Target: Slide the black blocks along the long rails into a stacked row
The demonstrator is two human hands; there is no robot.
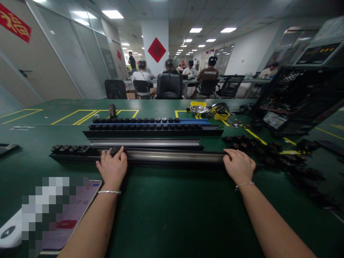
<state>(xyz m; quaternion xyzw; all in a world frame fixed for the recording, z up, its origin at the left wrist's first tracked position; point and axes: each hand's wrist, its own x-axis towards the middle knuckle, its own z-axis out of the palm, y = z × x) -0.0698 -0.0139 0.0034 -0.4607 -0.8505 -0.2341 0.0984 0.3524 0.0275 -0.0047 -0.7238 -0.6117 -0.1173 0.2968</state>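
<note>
Long metal rail (172,156) lies left-right on near worktop (172,215). Grips: left hand (112,167) curled over it beside black clips (72,148), right hand (238,165) clasps its right end. Looks stiff, smooth, weighty: wide two-point hold, keep level or clips may slide.

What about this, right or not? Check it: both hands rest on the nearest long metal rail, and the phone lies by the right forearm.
Not quite: the side is wrong. The head view shows the phone lying by the left forearm, not the right. The left hand and right hand do rest on the nearest long metal rail.
</note>
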